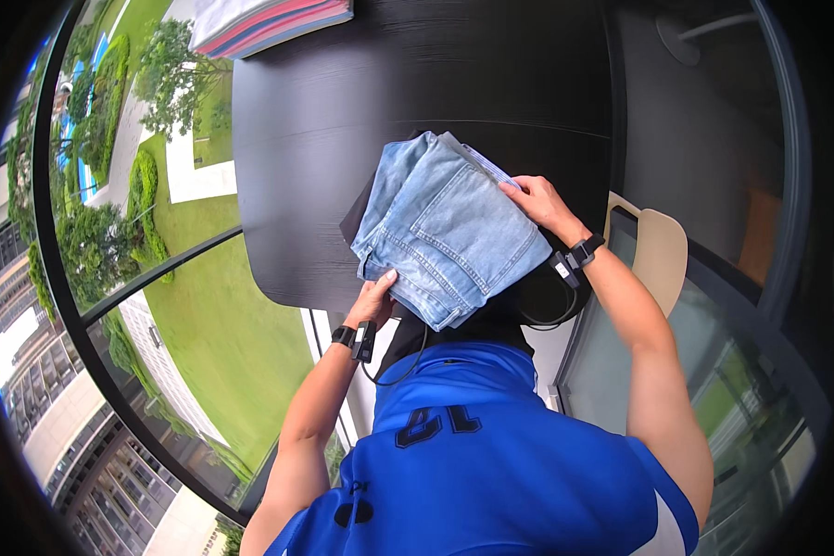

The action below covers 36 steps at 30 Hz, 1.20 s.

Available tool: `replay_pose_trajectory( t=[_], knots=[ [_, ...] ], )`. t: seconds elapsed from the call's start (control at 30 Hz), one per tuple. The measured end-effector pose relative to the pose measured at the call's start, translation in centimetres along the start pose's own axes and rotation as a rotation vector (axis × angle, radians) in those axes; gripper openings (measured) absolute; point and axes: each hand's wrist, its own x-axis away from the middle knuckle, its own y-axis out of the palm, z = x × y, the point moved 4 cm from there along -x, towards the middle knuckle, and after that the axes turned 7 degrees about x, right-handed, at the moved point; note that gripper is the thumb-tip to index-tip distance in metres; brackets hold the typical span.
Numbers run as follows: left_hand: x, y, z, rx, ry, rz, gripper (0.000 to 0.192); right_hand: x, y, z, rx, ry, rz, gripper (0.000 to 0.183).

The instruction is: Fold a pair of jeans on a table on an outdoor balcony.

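Observation:
Folded light-blue denim jeans [452,229] lie at an angle near the front edge of a black table [306,181], with a pocket and the waistband facing up. My left hand [375,295] grips the waistband at the near left corner, thumb on top and fingers hidden beneath. At the far right side of the bundle, my right hand [538,201] holds the edge, its fingers by a blue-and-white striped cloth [490,167] that peeks out from under the denim. Dark fabric [356,212] shows beneath the jeans on the left.
A stack of folded cloths [274,28], white, pink and blue, sits at the table's far left. A beige chair [657,257] stands to the right. Window glass with a black frame [160,274] borders the left side. Thin cables hang from the devices strapped to both wrists.

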Motion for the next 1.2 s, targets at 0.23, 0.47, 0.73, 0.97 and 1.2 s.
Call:
replay_pose_trajectory(
  t=[0.23,0.47,0.73,0.97,1.2],
  knots=[
    [-1.1,-1.4,0.0,0.036,0.06,-0.036,0.075,0.7,2.3,1.0,-0.231,0.135,-0.14,0.045],
    [-0.7,-4.4,3.4,-0.317,0.089,-0.048,0.088,4.3,6.5,0.2,-0.715,0.389,-0.217,0.041],
    [2.5,-2.4,8.0,-1.016,0.169,0.084,0.111,9.4,6.2,9.5,-0.609,0.527,0.027,0.045],
    [1.4,-5.6,1.7,-0.366,0.268,0.075,0.125,8.6,5.0,8.9,-0.58,0.61,0.094,0.04],
    [-0.4,-5.4,-0.1,0.012,0.312,-0.138,0.119,9.1,4.9,6.7,-0.534,0.594,0.047,0.04]
  ],
)
